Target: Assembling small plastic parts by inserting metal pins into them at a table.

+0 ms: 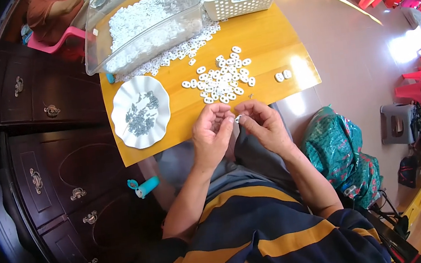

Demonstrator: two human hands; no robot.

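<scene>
At the table's near edge my two hands meet, fingertips almost touching. My right hand [267, 127] pinches a small white plastic piece [238, 119] between thumb and forefinger. Thumb and fingers of my left hand [212, 135] close in a pinch beside it; what they hold, if anything, is too small to make out. Just beyond lies a loose pile of white oval two-hole pieces [222, 80]. A white scalloped dish [120, 116] to the left bears small dark grey metal pieces [141, 120]. Two white pieces [283, 76] sit apart at the right.
A clear plastic bin [157, 39] and a white perforated basket [242, 4], both full of white pieces, stand at the table's [189, 129] far side. Dark drawers [63, 170] flank the left. A green bag [333, 148] rests on the floor at right. Another person [51, 9] sits far left.
</scene>
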